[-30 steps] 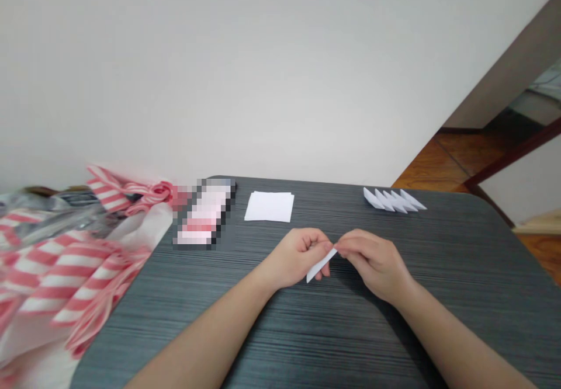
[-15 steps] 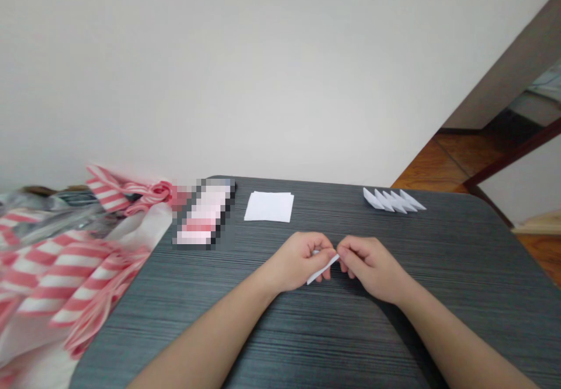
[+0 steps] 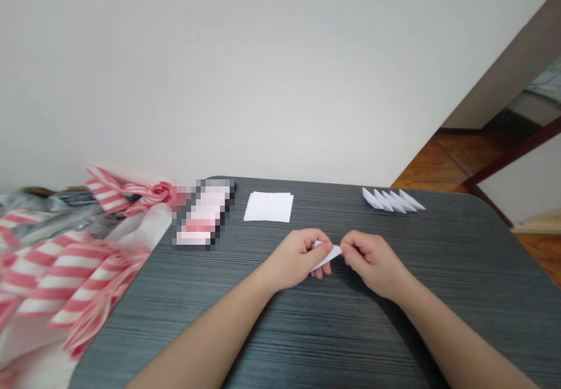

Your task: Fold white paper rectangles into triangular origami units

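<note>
A small piece of folded white paper (image 3: 329,256) sits between my hands over the dark table. My left hand (image 3: 298,259) pinches its left end, and my right hand (image 3: 372,263) pinches its right tip. My fingers hide part of the paper. Beyond my hands lies a stack of white paper rectangles (image 3: 269,207). Farther right, a row of several folded white paper pieces (image 3: 391,200) lies near the far edge of the grey-streaked table (image 3: 333,342).
A pixelated pink-and-white object (image 3: 203,214) lies at the table's far left. A pink-and-white striped plastic bag (image 3: 65,278) overhangs the left edge. A white wall stands behind the table, and a wooden floor (image 3: 460,155) shows at the right.
The paper strip has turned from slanting down-left to nearly level, and it looks wider and more folded. My hands have stayed close together, still pinching it.
</note>
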{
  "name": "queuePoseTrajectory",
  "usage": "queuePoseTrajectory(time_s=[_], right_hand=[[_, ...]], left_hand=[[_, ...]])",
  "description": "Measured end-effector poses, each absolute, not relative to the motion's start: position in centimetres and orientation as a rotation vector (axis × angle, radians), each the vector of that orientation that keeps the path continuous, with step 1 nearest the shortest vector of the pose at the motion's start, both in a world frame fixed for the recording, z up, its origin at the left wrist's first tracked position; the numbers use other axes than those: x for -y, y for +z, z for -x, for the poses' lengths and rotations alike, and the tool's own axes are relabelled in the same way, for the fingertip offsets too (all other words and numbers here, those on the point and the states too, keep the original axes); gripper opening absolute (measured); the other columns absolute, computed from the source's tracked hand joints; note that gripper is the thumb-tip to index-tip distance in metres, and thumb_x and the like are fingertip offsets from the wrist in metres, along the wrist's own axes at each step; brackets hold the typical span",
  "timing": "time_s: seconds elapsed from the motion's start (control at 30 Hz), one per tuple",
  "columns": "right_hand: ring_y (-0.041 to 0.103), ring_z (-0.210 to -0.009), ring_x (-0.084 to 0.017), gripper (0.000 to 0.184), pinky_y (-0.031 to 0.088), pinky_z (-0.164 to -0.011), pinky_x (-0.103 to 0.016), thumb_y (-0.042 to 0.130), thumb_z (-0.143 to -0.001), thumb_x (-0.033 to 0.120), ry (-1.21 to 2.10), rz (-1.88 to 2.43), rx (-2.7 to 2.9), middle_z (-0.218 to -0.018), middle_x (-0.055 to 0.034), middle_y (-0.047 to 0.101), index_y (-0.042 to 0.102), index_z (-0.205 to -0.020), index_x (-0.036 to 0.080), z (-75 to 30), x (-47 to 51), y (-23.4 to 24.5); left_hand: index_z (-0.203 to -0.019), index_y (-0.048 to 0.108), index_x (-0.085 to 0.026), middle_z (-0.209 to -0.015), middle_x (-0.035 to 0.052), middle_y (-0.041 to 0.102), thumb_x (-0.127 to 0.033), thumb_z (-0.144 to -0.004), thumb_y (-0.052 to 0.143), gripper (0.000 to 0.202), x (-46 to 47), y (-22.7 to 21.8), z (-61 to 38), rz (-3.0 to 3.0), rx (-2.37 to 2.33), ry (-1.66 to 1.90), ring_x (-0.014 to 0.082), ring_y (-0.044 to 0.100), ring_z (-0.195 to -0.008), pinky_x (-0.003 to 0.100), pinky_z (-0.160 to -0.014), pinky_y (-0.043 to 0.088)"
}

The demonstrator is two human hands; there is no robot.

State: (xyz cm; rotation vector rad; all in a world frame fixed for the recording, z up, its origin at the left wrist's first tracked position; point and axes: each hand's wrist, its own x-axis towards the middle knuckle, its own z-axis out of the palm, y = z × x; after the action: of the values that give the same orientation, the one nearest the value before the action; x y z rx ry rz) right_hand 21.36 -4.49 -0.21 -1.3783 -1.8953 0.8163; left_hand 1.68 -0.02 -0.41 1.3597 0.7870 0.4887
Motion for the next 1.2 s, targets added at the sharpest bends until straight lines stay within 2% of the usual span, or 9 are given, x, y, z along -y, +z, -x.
queuePoseTrajectory(time_s=[0.27, 0.47, 0.63, 0.83, 1.03, 1.2], right_hand=[[0.054, -0.061, -0.012, 0.021, 0.039, -0.06, -0.023, 0.051, -0.091, 0.016, 0.772, 1.304, 2.002, -0.066, 0.0011, 0.06, 0.055, -0.071, 0.019, -20.94, 4.51, 0.2], [0.053, -0.061, -0.012, 0.026, 0.039, -0.061, -0.023, 0.045, -0.095, 0.017, 0.86, 1.274, 2.004, -0.065, 0.0019, 0.057, 0.053, -0.07, 0.019, -20.8, 4.57, 0.48], [0.054, -0.063, -0.013, 0.022, 0.04, -0.062, -0.023, 0.049, -0.094, 0.019, 0.891, 1.29, 2.015, -0.068, 0.0013, 0.06, 0.055, -0.073, 0.019, -20.87, 4.58, 0.48], [0.051, -0.061, -0.013, 0.025, 0.038, -0.059, -0.024, 0.048, -0.095, 0.022, 0.804, 1.36, 1.911, -0.065, 0.0017, 0.056, 0.054, -0.071, 0.019, -21.18, 4.56, 0.28], [0.049, -0.058, -0.013, 0.024, 0.037, -0.058, -0.024, 0.048, -0.093, 0.02, 0.781, 1.366, 1.825, -0.062, 0.0023, 0.053, 0.052, -0.07, 0.019, -21.53, 4.56, -0.08], [0.048, -0.058, -0.012, 0.024, 0.036, -0.056, -0.024, 0.048, -0.094, 0.022, 0.87, 1.358, 1.845, -0.062, 0.003, 0.053, 0.053, -0.071, 0.019, -21.66, 4.49, 0.0]], left_hand=[[-0.083, 0.061, -0.014, -0.067, 0.0032, 0.068, -0.04, -0.092, 0.056, 0.028, 0.11, -0.26, -1.59, -1.425, -0.79, 0.456, 0.0092, 0.058, -0.053, 0.018, -0.05, 0.044], [-0.083, 0.06, -0.015, -0.065, 0.0018, 0.066, -0.038, -0.091, 0.056, 0.025, 0.07, -0.6, -1.5, -1.475, -0.789, 0.432, 0.0102, 0.059, -0.054, 0.02, -0.052, 0.045], [-0.081, 0.06, -0.014, -0.066, 0.0021, 0.066, -0.037, -0.092, 0.055, 0.025, 0.08, -0.52, -1.52, -1.488, -0.789, 0.439, 0.0102, 0.059, -0.056, 0.02, -0.053, 0.045], [-0.091, 0.055, -0.015, -0.07, 0.0026, 0.067, -0.041, -0.095, 0.051, 0.027, -0.03, -0.67, -1.65, -1.364, -0.704, 0.542, 0.0088, 0.056, -0.05, 0.019, -0.047, 0.039], [-0.08, 0.054, -0.015, -0.066, 0.0031, 0.068, -0.041, -0.096, 0.05, 0.031, -0.08, -0.81, -1.51, -1.407, -0.721, 0.513, 0.0087, 0.057, -0.049, 0.018, -0.047, 0.038], [-0.077, 0.055, -0.015, -0.062, 0.0019, 0.066, -0.04, -0.096, 0.05, 0.032, -0.03, -0.51, -1.45, -1.431, -0.743, 0.481, 0.0085, 0.055, -0.047, 0.018, -0.045, 0.037]])
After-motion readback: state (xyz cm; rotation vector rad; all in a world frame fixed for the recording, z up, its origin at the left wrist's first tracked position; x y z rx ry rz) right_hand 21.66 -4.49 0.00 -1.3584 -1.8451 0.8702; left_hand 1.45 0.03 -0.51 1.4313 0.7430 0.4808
